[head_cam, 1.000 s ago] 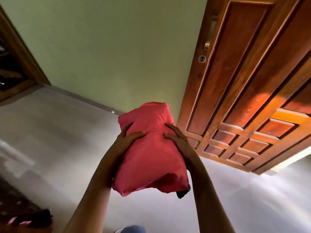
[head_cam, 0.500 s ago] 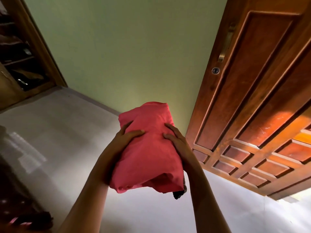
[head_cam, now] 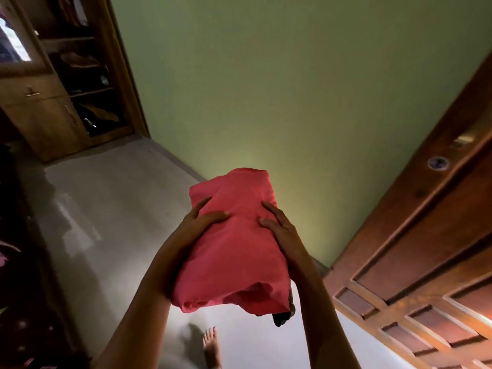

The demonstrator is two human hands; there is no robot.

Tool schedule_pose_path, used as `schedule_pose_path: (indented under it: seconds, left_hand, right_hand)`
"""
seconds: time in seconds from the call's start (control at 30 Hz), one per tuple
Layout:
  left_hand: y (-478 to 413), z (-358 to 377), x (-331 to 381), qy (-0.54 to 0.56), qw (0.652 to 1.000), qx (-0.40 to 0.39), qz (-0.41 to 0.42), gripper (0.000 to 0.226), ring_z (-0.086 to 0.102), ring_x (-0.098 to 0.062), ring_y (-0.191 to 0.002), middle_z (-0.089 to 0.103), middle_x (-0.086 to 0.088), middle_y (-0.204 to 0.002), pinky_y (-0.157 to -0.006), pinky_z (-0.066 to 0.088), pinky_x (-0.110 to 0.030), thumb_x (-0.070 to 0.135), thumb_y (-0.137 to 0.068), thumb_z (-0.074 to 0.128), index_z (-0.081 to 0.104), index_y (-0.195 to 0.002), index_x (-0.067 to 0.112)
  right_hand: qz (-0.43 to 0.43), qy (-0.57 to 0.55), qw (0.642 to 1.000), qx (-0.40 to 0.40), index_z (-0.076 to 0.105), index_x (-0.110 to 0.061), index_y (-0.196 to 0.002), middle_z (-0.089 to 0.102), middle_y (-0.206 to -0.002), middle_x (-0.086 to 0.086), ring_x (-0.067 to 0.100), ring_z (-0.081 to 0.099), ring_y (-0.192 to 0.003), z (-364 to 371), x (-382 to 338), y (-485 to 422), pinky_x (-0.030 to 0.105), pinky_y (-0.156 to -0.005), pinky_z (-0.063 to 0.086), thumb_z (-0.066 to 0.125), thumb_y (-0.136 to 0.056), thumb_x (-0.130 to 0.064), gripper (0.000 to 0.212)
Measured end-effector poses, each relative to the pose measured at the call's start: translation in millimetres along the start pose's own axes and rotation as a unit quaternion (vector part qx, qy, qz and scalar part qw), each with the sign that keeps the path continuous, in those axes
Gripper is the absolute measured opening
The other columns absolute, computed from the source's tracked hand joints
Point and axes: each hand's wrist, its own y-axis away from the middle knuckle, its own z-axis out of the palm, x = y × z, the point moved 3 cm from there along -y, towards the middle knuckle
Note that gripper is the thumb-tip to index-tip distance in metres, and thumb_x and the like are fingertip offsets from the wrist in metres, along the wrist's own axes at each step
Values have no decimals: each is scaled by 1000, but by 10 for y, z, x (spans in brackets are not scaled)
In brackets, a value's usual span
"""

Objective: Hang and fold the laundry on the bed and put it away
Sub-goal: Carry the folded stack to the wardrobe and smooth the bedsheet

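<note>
A folded red garment (head_cam: 234,249) is held up in front of the body, well above the floor (head_cam: 111,209), between the left hand (head_cam: 191,230) and the right hand (head_cam: 282,233). It is gripped from both sides: the thumbs are laid across its upper face, and the fingers (head_cam: 201,206) are wrapped round its edges and hidden beneath it. A dark piece of cloth (head_cam: 282,316) is seen hanging out under the near right corner of the bundle.

Behind the bundle a green wall (head_cam: 292,75) is seen. A panelled wooden door (head_cam: 426,235) is set to the right, near the right forearm. An open wooden wardrobe (head_cam: 66,89) with filled shelves is placed at the far left, well apart from the hands. A bare foot (head_cam: 211,347) is planted on the floor below the bundle.
</note>
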Motion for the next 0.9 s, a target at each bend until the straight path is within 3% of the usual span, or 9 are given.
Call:
schedule_pose_path:
  seconds: [0.2,0.27,0.37,0.47,0.63,0.8,0.9]
  left_hand:
    - [-1167,-838,507,7,998,36,44,85,51,-14,-108,48,5,-133,-87,38,-28,54,-55,72,45,-134,37]
    - [-1553,-1193,740,18,996,55,62,75,50,-11,-102,47,8,-127,-85,36,-26,47,-63,74,46,-132,36]
    - [-2090,-1710,944,31,993,79,82,75,49,-9,-105,48,10,-124,-87,35,-24,45,-62,75,46,-131,37]
    - [-2579,-2243,1039,39,989,115,82,90,49,-10,-110,49,9,-129,-88,35,-24,56,-46,72,48,-131,37]
    - [-3492,-3027,1129,50,983,161,78,81,49,-12,-112,50,7,-129,-89,35,-25,50,-56,69,48,-133,35]
    - [-4612,-3835,1426,83,969,224,68,96,45,-14,-117,44,6,-137,-96,36,-28,60,-40,72,48,-131,41]
    - [-5222,-4326,1824,81,964,238,86,83,43,-12,-108,43,8,-128,-87,34,-25,50,-54,72,47,-132,37]
  right_hand:
    - [-21,21,999,-25,53,-41,-127,47,-137,-8,11,50,-117,709,-445,-1399,19,-91,44,59,-89,-24,42]
    - [-32,35,998,-32,52,-46,-125,45,-140,-8,12,48,-120,1018,-655,-1896,29,-104,40,59,-88,-28,42]
    - [-49,42,997,-49,52,-49,-124,44,-141,-9,13,46,-124,1469,-887,-2535,36,-110,35,60,-88,-31,41]
    - [-53,41,994,-88,53,-44,-126,45,-139,-9,12,46,-124,1957,-1027,-3187,32,-108,36,61,-87,-31,42]
    - [-54,31,988,-144,56,-39,-125,49,-126,-11,10,48,-119,2732,-1135,-4327,21,-96,37,62,-87,-26,40]
    - [-68,31,979,-189,56,-37,-124,48,-124,-8,12,47,-119,3522,-1444,-5707,21,-96,36,62,-88,-22,39]
    - [-77,29,975,-208,56,-37,-124,48,-124,-8,11,47,-117,3962,-1768,-6486,21,-95,35,61,-88,-23,39]
